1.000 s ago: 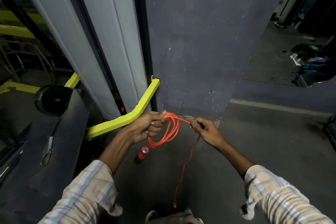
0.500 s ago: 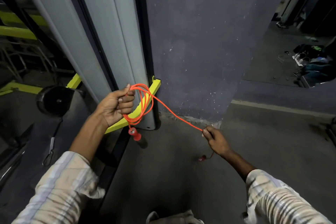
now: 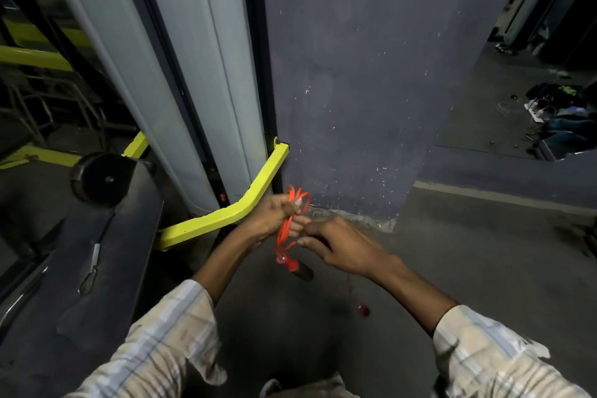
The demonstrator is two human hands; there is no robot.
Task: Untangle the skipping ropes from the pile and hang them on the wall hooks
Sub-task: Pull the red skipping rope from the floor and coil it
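Item: orange skipping rope (image 3: 285,229), gathered in loops, low before the grey wall (image 3: 355,90).

Left hand (image 3: 274,213): fingers curled round the bundle, loop tops poking above the fist.

Right hand (image 3: 336,244): fingertips pinching the strand just beside the left. One red handle (image 3: 292,263) dangles under the coil; the other end (image 3: 363,309) trails near the floor (image 3: 484,268).

Handling, in our judgement: we feed each new loop into the left fist at even length, keep light tension, and let the trailing end hang free so no kink sets. No wall hook visible here.
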